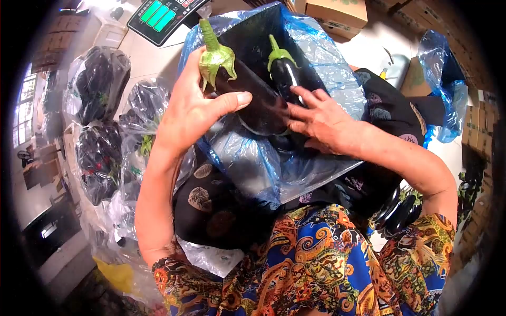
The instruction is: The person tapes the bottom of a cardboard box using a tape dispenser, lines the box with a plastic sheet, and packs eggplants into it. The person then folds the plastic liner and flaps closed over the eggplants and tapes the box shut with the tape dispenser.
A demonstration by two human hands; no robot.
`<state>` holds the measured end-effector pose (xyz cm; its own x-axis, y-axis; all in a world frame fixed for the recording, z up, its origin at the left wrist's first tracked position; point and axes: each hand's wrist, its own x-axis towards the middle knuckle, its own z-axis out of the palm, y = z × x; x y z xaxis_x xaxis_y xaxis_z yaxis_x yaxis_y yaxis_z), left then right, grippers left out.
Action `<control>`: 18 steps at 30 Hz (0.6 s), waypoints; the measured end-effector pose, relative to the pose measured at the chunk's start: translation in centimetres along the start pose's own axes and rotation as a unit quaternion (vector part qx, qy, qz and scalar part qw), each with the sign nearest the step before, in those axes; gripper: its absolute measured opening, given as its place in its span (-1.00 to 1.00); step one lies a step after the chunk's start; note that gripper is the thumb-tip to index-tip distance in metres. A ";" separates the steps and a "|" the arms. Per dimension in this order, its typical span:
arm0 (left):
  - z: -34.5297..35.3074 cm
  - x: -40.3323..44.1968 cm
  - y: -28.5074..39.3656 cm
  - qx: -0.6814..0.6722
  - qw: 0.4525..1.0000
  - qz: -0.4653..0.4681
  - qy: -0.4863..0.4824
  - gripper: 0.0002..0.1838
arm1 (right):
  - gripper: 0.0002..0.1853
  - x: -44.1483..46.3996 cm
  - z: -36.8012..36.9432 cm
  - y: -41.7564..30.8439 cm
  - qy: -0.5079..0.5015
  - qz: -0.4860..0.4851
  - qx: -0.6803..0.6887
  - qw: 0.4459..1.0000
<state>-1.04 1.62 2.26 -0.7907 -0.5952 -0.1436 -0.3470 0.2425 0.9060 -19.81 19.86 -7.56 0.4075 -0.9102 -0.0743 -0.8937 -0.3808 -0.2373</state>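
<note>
My left hand (197, 113) is wrapped round a large dark eggplant (255, 100) near its green stem, with the thumb lying along its side. Beside it a second eggplant (287, 73), also green-capped, rests in a blue plastic bag (332, 45) that lines a container on my lap. My right hand (329, 124) has its fingers spread; some touch the lower end of the held eggplant and one reaches onto the second. Their tips are partly hidden against the dark skins. More dark shapes sit below, too shaded to make out.
A scale with a lit green display (161, 16) stands at the upper left. Clear bags of eggplants (100, 79) crowd the left side. Cardboard boxes (337, 13) are at the top, and another blue bag (448, 84) hangs at the right. Loose eggplants (403, 210) lie at the lower right.
</note>
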 end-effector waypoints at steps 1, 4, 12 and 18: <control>-0.1 0.2 -1.0 -0.024 0.998 -0.047 -0.020 -0.22 | -0.27 -0.3 -0.2 0.2 -0.027 0.030 -0.017 0.999; 1.0 0.8 -3.3 -0.082 0.983 -0.151 -0.071 -0.17 | -0.25 -1.9 -2.3 1.3 -0.051 0.070 -0.026 0.996; 6.7 2.7 -7.1 -0.032 0.952 -0.250 -0.176 -0.21 | -0.40 -2.2 -1.5 1.9 -0.007 0.031 0.009 0.999; 7.1 2.7 -7.6 0.252 0.961 -0.072 -0.085 -0.23 | -0.41 -2.3 -0.1 1.9 0.034 0.024 0.060 0.997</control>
<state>-4.12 3.59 -7.80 -0.7725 -0.5268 -0.3544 -0.6252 0.5335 0.5696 -22.44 21.18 -7.75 0.3471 -0.9375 -0.0246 -0.8813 -0.3171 -0.3502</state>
